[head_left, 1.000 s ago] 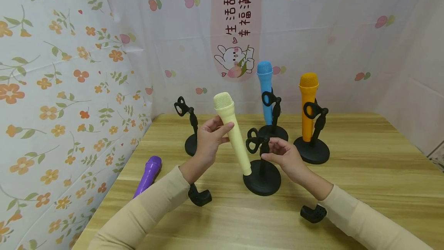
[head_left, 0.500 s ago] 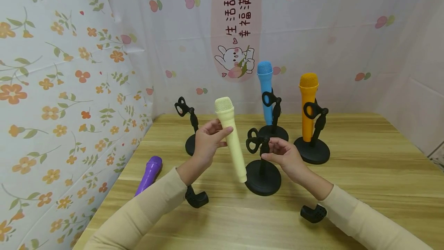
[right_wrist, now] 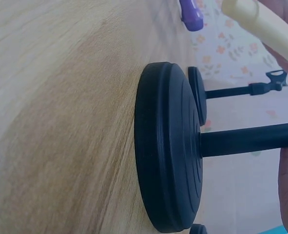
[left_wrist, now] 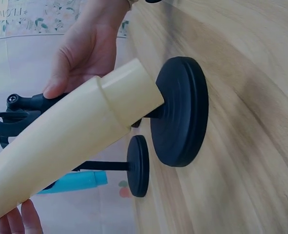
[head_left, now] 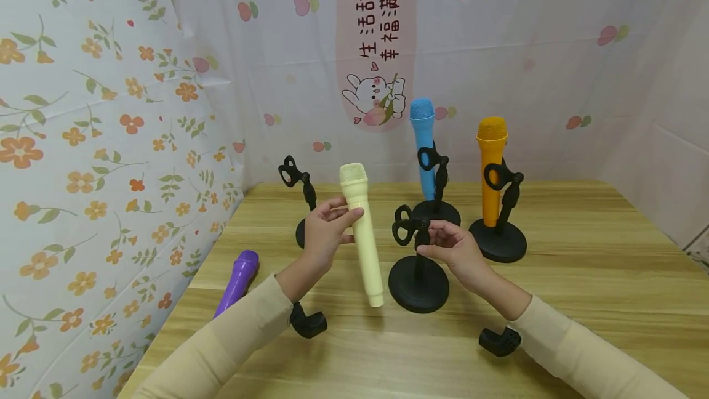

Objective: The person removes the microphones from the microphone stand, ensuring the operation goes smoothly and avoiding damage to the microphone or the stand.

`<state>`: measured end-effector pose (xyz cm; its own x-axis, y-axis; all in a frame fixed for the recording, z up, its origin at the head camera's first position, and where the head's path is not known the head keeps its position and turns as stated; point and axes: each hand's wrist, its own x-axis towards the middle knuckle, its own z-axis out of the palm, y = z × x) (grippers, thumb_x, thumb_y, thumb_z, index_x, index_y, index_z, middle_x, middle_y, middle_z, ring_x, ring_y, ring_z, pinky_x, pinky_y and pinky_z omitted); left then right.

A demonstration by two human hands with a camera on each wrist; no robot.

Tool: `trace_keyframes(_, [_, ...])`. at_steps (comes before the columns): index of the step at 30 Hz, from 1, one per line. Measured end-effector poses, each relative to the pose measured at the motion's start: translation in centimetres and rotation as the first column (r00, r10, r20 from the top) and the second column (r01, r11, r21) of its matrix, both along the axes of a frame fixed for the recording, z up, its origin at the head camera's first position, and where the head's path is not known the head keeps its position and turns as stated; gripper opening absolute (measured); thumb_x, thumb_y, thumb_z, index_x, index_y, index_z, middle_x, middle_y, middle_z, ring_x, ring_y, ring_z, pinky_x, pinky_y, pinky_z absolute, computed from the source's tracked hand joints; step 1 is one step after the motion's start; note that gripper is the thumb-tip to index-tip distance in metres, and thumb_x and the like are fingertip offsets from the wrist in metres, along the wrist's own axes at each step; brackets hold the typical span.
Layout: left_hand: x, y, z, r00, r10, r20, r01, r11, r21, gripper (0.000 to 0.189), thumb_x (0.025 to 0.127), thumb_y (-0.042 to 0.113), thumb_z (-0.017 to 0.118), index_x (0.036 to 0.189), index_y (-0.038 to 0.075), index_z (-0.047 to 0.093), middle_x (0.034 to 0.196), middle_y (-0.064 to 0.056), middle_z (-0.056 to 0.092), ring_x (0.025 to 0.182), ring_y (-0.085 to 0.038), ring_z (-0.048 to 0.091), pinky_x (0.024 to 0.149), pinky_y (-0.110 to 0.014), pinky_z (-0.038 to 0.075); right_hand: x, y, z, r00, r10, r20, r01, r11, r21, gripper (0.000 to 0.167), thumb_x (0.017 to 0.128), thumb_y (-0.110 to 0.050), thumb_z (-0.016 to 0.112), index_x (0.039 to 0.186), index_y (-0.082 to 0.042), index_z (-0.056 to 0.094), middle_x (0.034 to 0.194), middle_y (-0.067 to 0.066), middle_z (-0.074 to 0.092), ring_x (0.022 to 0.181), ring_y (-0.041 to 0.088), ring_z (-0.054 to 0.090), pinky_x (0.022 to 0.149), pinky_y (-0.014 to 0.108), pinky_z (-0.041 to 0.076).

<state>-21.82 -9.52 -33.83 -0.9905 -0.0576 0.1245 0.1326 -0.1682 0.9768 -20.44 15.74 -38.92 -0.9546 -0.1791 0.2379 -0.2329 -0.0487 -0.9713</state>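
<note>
A pale yellow microphone (head_left: 366, 251) is held off the table by my left hand (head_left: 324, 231), thumb in front and fingers behind its upper body. It leans slightly, head up and tail down to the right, apart from the stand beside it. That black microphone stand (head_left: 419, 285) has its round base on the table and an unfilled clip at the top. My right hand (head_left: 456, 251) pinches the stand's post just below the clip. In the left wrist view, the yellow microphone (left_wrist: 70, 129) crosses in front of the stand, whose base (left_wrist: 180, 112) shows behind its tail.
A blue microphone (head_left: 423, 134) and an orange microphone (head_left: 491, 171) sit in stands at the back right. Another black stand (head_left: 310, 193) with a bare clip is behind my left hand. A purple microphone (head_left: 238, 281) lies on the wooden table (head_left: 598, 300) at left.
My left hand has lowered the yellow microphone a little and drawn it left, away from the stand; it now hangs more upright. The right hand and the stand have stayed put.
</note>
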Motion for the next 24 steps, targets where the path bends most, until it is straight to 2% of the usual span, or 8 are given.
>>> trace_keyframes(13, [0.5, -1.2, -0.9, 0.995, 0.020, 0.094, -0.021, 1.000, 0.010, 0.033, 0.083, 0.013, 0.079, 0.112, 0.002, 0.069, 0.091, -0.007, 0.068, 0.078, -0.017, 0.068, 0.056, -0.032, 0.057, 0.1, 0.1, 0.2, 1.000, 0.003, 0.006, -0.003, 1.000, 0.003, 0.037, 0.080, 0.002, 0.077, 0.100, -0.029, 0.070, 0.088, -0.004, 0.063, 0.082, 0.014, 0.055, 0.074, 0.022, 0.053])
trace_keyframes(24, [1.2, -2.3, -1.5, 0.994, -0.022, 0.110, 0.027, 0.999, -0.040, 0.034, 0.085, 0.016, 0.077, 0.114, 0.000, 0.069, 0.095, -0.007, 0.069, 0.080, -0.019, 0.068, 0.059, -0.035, 0.057, 0.2, -0.2, 0.6, 1.000, -0.003, 0.021, 0.003, 1.000, -0.006, 0.036, 0.081, 0.004, 0.075, 0.099, -0.027, 0.071, 0.089, -0.004, 0.061, 0.083, 0.014, 0.054, 0.074, 0.021, 0.052])
